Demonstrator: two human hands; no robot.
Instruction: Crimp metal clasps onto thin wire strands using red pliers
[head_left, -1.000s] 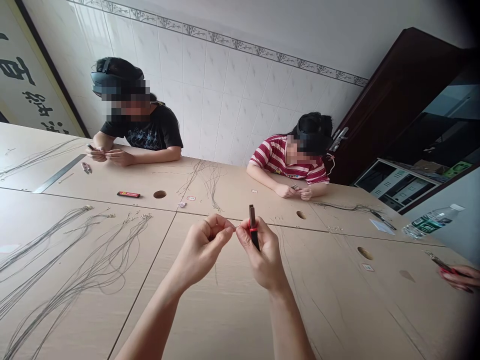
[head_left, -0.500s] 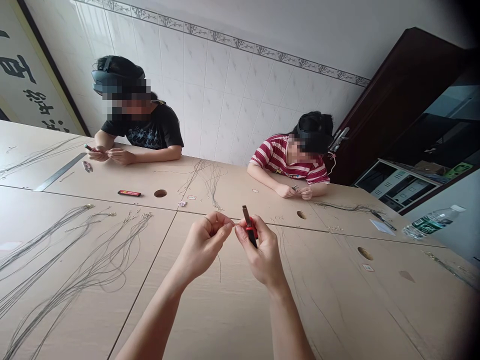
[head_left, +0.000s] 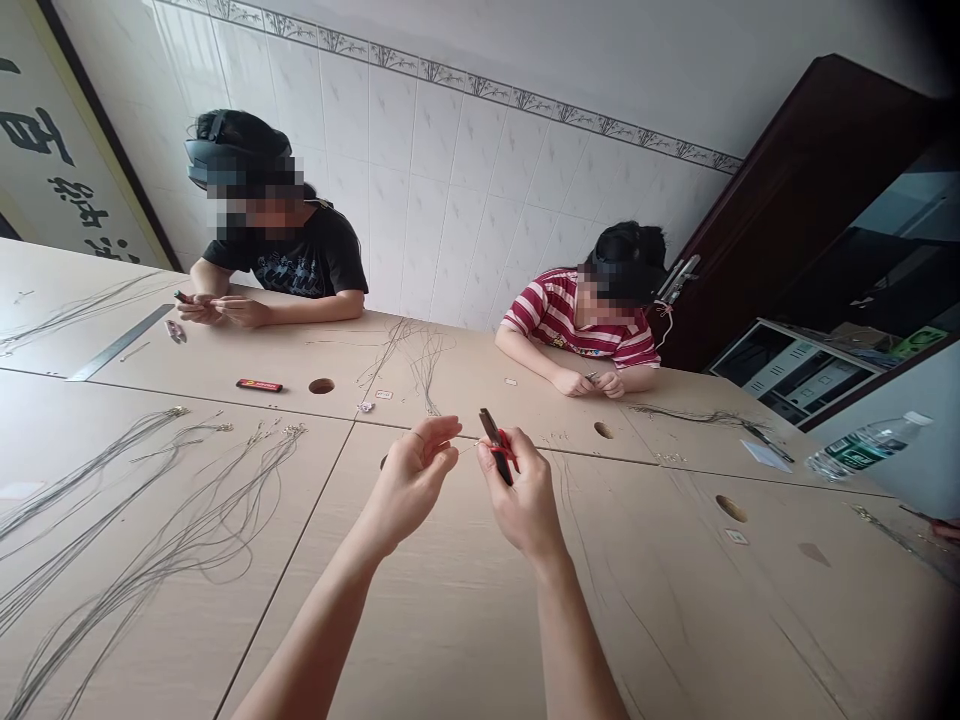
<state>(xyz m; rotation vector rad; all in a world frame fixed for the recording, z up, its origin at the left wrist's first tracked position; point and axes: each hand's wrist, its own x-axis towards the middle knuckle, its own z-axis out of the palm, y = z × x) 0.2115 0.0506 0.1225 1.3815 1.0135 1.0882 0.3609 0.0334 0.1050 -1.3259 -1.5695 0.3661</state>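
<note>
My right hand is closed around a slim black tool with red parts and a squared, brownish metal tip pointing up and away. I cannot make out its exact kind. By the right thumb shows a tiny light-coloured end of thin cord, which seems to be pinched there. To its left, my left hand is raised over the table, thumb and fingers apart, with nothing visible gripped. The faint cord runs toward the left palm; whether it touches is unclear.
Bundles of thin grey cords with metal ends lie at left. A red-black piece, a steel ruler and a water bottle are on the table. Two people sit opposite, hands busy. Round holes pierce the tabletop.
My left fingers, pinched close to the right hand before, have spread and drawn slightly left. The tool in my right hand has tilted a little.
</note>
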